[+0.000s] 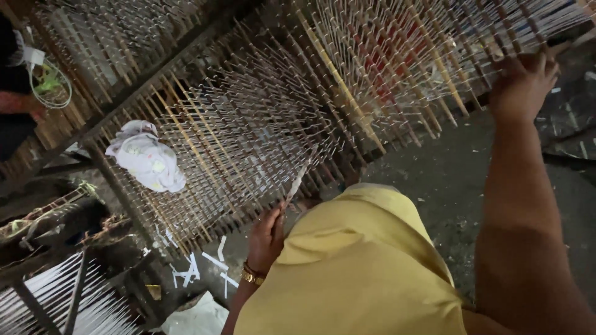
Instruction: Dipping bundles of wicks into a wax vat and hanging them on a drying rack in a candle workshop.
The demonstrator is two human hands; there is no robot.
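Looking down past a yellow garment (360, 273) that fills the near foreground; it hides the person's lap and whatever lies under it.

Left hand (267, 239), gold bangle (251, 276) at the wrist, is closed around the lower end of a thin pale strip (296, 183), which runs up into the near edge of the rack of thin sticks (248, 136). Its far tip is lost among the sticks, so I cannot tell whether it is threaded in or only touching.

Right hand (521, 80), arm fully stretched, rests on the upper right part of the same rack. Fingers curl among the sticks, but whether they pinch one or only press is not clear; grip cannot be told.

Risks, as judged: the sticks stand dense and fine, so a sideways push of the strip could bend or snap neighbours or knock a row loose. The long reach leaves the right hand little control, and leaning weight there could tilt the frame.

White scraps (192, 270) lie on the floor near the left hand. A crumpled pale cloth (146, 161) sits on the rack, well apart from both hands. A second rack (56, 304) is cut off at lower left. At far left another person's arm (25, 105) is mostly out of frame. Dim light and blur blend the far rows.
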